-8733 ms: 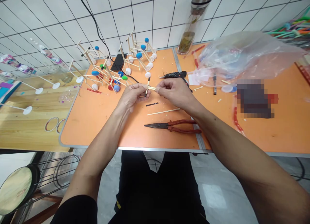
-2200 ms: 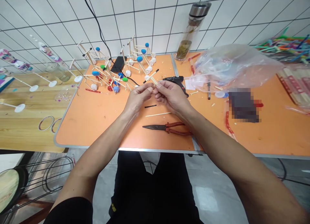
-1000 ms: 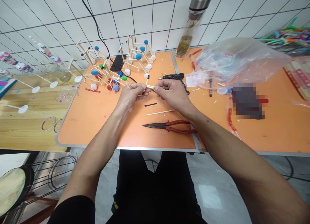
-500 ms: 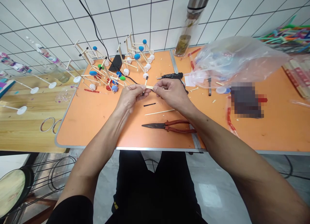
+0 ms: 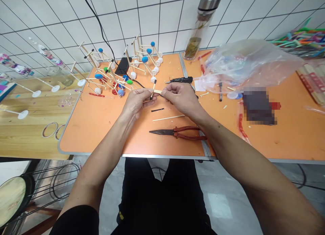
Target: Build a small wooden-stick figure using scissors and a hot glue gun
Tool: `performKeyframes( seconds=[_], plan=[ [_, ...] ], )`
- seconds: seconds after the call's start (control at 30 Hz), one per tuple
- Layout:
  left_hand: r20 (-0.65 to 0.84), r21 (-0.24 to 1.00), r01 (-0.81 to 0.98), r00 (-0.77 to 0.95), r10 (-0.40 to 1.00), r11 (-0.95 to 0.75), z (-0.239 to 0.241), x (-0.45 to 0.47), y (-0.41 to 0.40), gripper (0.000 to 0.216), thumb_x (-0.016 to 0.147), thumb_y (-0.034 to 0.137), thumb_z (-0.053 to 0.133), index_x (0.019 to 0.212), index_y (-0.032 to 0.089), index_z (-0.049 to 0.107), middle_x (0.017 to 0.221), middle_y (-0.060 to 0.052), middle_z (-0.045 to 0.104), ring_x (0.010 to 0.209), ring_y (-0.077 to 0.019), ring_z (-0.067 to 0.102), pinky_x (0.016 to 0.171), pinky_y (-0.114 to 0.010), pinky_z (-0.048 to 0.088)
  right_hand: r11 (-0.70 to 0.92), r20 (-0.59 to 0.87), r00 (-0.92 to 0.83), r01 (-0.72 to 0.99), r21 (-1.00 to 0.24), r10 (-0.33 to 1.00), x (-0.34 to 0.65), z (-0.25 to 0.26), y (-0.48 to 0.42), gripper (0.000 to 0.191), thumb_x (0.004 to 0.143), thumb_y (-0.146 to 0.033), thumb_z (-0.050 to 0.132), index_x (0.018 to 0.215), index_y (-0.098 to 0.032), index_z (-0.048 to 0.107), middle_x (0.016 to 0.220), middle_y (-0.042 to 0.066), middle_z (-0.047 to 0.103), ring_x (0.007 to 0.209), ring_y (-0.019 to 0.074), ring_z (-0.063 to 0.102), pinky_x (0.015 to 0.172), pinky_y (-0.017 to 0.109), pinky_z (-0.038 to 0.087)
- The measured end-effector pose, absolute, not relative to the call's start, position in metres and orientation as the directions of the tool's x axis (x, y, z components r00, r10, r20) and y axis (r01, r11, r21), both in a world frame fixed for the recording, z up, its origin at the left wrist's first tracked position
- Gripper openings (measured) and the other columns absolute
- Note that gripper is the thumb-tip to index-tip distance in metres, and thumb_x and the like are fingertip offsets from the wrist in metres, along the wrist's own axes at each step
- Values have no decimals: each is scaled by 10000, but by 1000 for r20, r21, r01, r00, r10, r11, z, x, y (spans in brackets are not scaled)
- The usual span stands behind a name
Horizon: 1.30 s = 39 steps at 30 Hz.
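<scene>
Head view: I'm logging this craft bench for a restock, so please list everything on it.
stick piece: 1, pale wood with black-sleeved cross stick, held in both hands
pliers: 1, red handles, table front
loose stick: 1, pale, above pliers
black strip: 1, beneath hands
glue gun: 1, black, behind right hand
stick models: cluster, blue, green, white caps, rear left
bottle: 1, clear, steel lid, by wall
plastic bag: 1, clear, right
left hand: pinching
right hand: pinching

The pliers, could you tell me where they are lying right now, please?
In the head view, the pliers lie on the orange table near its front edge, just below a loose stick and under the right hand.
</scene>
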<state>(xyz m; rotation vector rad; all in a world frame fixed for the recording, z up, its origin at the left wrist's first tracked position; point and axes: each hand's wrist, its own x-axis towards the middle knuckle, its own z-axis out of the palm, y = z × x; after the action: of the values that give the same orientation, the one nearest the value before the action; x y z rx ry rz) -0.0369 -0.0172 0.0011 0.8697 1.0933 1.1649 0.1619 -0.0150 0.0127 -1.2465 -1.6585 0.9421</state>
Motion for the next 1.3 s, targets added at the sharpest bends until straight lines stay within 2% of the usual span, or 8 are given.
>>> performKeyframes(
  seconds=[0.47, 0.73, 0.93, 1.3],
  plan=[
    [-186, 922, -339, 37, 982, 187, -3, -34, -17, 199, 759, 231, 951, 837, 124, 803, 811, -60, 823, 713, -118, 753, 827, -266, 654, 235, 185, -169, 362, -902, 968, 163, 8, -13, 152, 877, -339, 718, 821, -200, 744, 768, 29, 715, 755, 195, 601, 697, 323, 396],
    [-181, 922, -346, 18, 983, 176, -5, -32, -16, 178, 739, 229, 933, 810, 131, 803, 802, -61, 822, 712, -122, 746, 812, -262, 641, 226, 178, -160, 368, -902, 971, 162, 8, -14, 152, 868, -334, 702, 807, -199, 738, 754, 29, 714, 755, 195, 597, 682, 320, 386],
    [-192, 926, -334, -23, 981, 174, -5, -29, -17, 194, 731, 237, 945, 788, 147, 782, 803, -58, 820, 717, -128, 746, 864, -284, 646, 232, 186, -154, 375, -898, 970, 161, 11, -15, 146, 877, -320, 708, 802, -197, 730, 759, 25, 717, 762, 194, 604, 708, 328, 402],
    [-199, 930, -325, -47, 979, 173, -2, -25, -19, 157, 786, 219, 910, 771, 156, 767, 803, -52, 813, 709, -129, 739, 903, -310, 643, 227, 184, -149, 375, -899, 972, 161, 11, -16, 140, 872, -317, 714, 784, -209, 723, 745, 24, 705, 761, 197, 599, 690, 322, 391]
  ],
)
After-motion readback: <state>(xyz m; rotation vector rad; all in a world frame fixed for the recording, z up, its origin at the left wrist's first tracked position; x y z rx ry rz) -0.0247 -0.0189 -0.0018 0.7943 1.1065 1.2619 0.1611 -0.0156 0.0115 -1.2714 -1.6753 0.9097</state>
